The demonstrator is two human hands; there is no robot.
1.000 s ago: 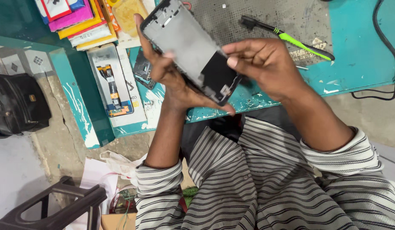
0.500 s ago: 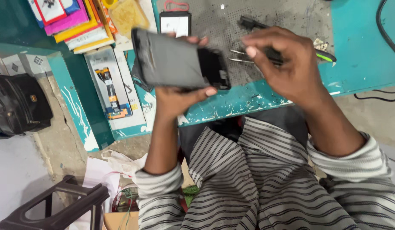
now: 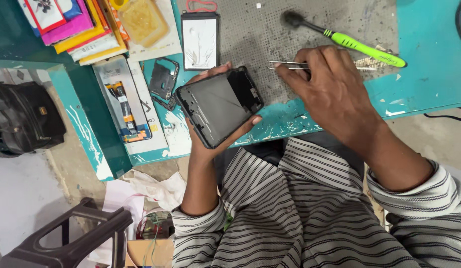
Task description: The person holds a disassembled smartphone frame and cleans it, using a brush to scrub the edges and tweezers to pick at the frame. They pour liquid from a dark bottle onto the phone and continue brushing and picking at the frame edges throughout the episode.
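Observation:
My left hand (image 3: 210, 144) holds an opened dark phone body (image 3: 218, 105) over the front edge of the teal workbench (image 3: 424, 59), its inner face turned up. My right hand (image 3: 335, 94) rests on the grey work mat (image 3: 250, 39) and pinches a pair of metal tweezers (image 3: 285, 64) lying flat, tips pointing left. A green-handled brush (image 3: 359, 45) lies just beyond my right hand. A phone screen panel (image 3: 199, 43) lies face up on the mat behind the phone body.
A small dark phone frame part (image 3: 163, 79) and a long box with a phone picture (image 3: 123, 106) lie left of the phone. Coloured boxes (image 3: 71, 25) are stacked at the far left corner. A black bag (image 3: 22, 119) and a dark stool (image 3: 71, 238) stand on the floor.
My right hand moved from the phone to the mat and took hold of the tweezers. My left hand lowered and tilted the phone body toward the bench edge.

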